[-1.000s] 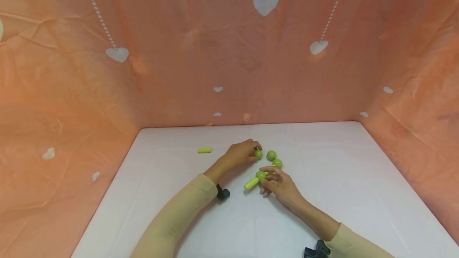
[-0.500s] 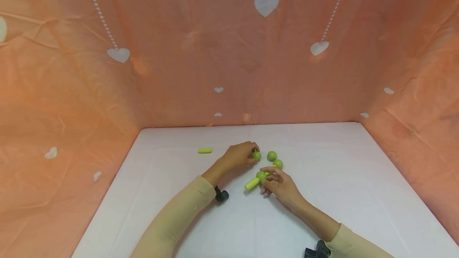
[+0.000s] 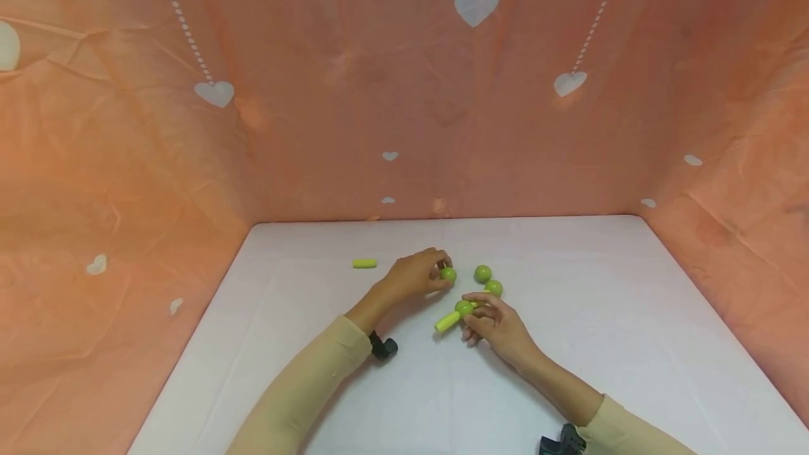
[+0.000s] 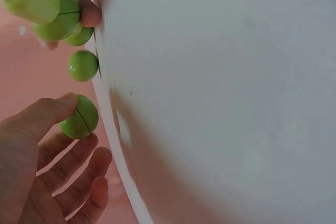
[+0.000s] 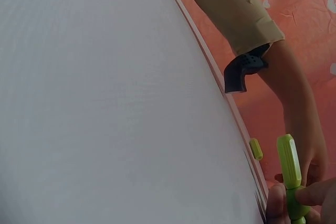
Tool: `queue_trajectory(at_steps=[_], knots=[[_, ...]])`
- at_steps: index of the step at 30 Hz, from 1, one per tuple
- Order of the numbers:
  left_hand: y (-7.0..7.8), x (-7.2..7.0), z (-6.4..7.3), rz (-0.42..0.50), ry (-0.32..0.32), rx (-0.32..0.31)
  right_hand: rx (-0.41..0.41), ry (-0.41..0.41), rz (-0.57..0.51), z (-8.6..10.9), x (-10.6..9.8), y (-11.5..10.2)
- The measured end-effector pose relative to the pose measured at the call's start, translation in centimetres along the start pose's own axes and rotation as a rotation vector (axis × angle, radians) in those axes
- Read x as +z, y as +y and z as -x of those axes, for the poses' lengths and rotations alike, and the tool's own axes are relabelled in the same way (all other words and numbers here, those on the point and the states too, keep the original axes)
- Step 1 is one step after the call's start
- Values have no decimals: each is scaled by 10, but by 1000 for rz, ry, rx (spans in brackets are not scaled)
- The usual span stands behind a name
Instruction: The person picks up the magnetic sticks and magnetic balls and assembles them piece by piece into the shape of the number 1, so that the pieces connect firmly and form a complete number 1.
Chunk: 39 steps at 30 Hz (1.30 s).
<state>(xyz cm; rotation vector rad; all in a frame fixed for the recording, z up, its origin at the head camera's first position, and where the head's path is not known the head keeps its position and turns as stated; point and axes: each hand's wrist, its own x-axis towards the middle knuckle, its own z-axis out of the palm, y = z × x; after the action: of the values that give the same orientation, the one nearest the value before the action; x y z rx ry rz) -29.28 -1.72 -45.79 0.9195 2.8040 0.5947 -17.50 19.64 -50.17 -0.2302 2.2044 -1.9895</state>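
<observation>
My left hand pinches a green ball between thumb and fingers; a dark seam runs around it in the left wrist view. To its right, my right hand holds a joined piece by its green ball. From that ball a yellow-green ribbed stick points toward the lower left, with a pale dot at its end in the left wrist view. Behind the fingers, part of a second stick leads to another green ball. Just beyond lies a single green ball.
A loose yellow-green stick lies on the white table, left of the left hand. Orange cloth with pale hearts walls in the back and both sides. Dark wrist cameras sit at both sleeves.
My left hand has drawn a little to the left with its green ball, widening the gap to the other balls. The right hand keeps its hold in place. The head view has shifted slightly.
</observation>
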Motion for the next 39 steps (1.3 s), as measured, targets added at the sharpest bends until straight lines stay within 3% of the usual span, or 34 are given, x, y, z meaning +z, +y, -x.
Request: queue_trajectory(at_steps=[17, 39], knots=[[-20, -7, 25, 121, 20, -20, -8, 6, 4, 0, 0, 0], [-32, -14, 67, 130, 24, -6, 0, 2, 3, 0, 0, 7]])
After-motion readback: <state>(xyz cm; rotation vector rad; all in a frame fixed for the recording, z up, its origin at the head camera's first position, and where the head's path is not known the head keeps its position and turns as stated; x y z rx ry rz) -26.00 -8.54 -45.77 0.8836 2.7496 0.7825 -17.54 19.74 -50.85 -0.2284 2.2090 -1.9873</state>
